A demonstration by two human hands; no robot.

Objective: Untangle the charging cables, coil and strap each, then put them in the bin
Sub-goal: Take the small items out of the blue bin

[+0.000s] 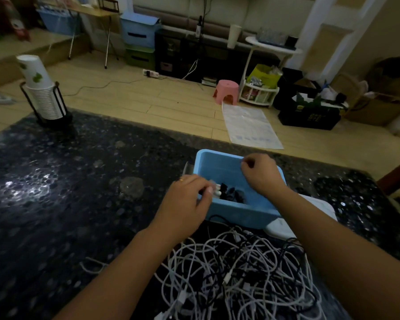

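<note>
A light blue bin stands on the dark speckled table. Inside it lie dark straps or coiled pieces and a small white item. My left hand sits at the bin's left wall, its fingers curled round something small and pale that is blurred. Above the bin's far right part, my right hand hovers with curled fingers, and nothing shows in its grip. A big tangle of white and black charging cables lies on the table just in front of the bin, between my forearms.
A white lid or flat device lies under the bin's right side. A black holder of stacked paper cups stands at the table's far left. Beyond the table's far edge are wooden floor, a pink stool and boxes.
</note>
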